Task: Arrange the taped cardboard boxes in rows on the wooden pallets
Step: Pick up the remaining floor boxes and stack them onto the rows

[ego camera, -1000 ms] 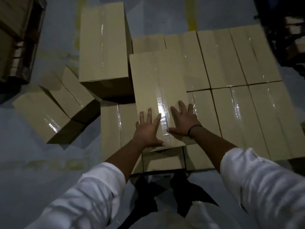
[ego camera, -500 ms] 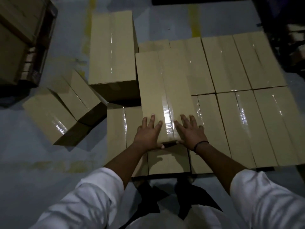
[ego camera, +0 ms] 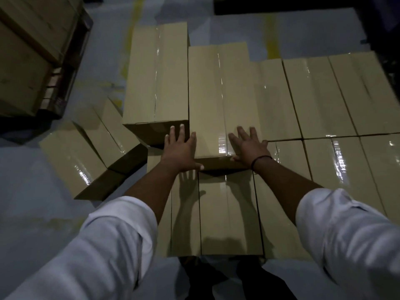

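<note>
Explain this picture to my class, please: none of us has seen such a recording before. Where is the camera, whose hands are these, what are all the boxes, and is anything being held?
There is no machine here. A person wears one camera on the head, so you look forward and down along two white sleeves to bare hands. The left hand and the right hand lie flat, fingers spread, at the near end of one upper cardboard box, which sits on top of a lower layer of taped boxes laid side by side in rows. Nothing is gripped or lifted; the palms only press on it. A second upper box stands just to its left. Two more boxes lie askew on the grey floor at the left. A stack on a pallet shows in the far left corner. The picture is dim, so the pallet under the rows cannot be made out.
</note>
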